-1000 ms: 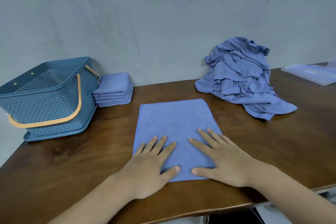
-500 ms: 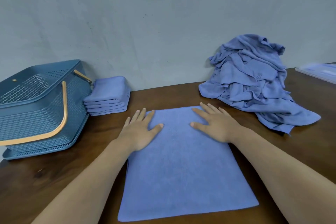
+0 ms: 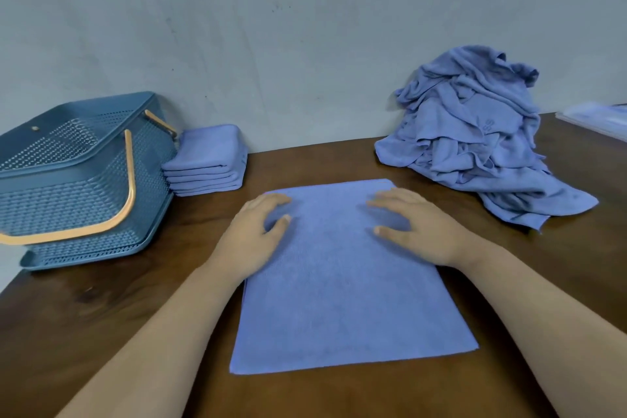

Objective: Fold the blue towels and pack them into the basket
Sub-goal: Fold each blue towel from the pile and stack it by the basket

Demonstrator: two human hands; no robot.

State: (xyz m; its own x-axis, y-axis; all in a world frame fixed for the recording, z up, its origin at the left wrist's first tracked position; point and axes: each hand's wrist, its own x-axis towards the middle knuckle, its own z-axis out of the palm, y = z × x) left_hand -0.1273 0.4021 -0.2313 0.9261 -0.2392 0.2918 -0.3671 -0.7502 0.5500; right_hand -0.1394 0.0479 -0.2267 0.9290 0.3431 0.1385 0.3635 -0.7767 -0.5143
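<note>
On the desk point(image 3: 101, 332), directly ahead, a blue towel point(image 3: 349, 288) is laid flat, with its near edge close to the desk's front. Its far corners are covered by the left hand point(image 3: 251, 237) and the right hand point(image 3: 422, 231). Both are arched, with fingertips and thumb tips set on the cloth. The grip is narrow, but whether cloth is actually pinched cannot be told through the blur.

A fold of the far edge toward the near edge is judged to be the step in hand. For a clean result, both corners should be taken at once, lifted only a little, and brought level onto the near corners so that the edges are matched. The crease should then be pressed flat from the middle outward.

A stack of folded towels point(image 3: 207, 163) is set just beside the blue basket point(image 3: 78, 187) at the left, and none is seen inside the basket from this angle. A heap of unfolded towels point(image 3: 475, 146) is piled at the right, well apart from the basket.
</note>
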